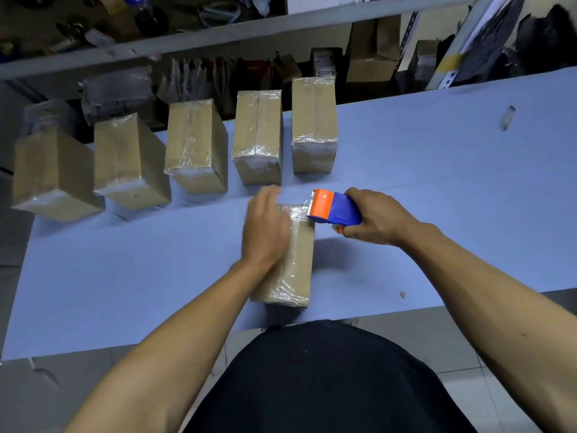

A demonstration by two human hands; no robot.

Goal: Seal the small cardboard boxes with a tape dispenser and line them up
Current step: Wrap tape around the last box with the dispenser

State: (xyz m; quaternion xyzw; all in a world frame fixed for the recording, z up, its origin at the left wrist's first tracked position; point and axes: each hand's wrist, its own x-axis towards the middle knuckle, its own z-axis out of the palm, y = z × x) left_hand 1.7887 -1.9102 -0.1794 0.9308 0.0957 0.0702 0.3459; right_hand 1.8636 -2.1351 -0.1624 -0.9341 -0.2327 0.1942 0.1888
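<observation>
A small cardboard box (296, 270) lies lengthwise in front of me on the pale blue table (437, 189), with clear tape along its top. My left hand (265, 229) lies flat on the box's top, blurred, fingers straight. My right hand (379, 218) grips the blue and orange tape dispenser (335, 207), whose orange head sits at the box's far right corner, where crumpled tape shows. Several taped boxes stand in a row along the far side, from the leftmost (53, 176) to the rightmost (313, 126).
Behind the table a grey shelf (218, 32) holds clutter, with bags and cartons below it. A scrap of tape (506, 117) lies at the far right of the table and a small crumb (403, 294) near the front edge. The table's near edge runs just before my body.
</observation>
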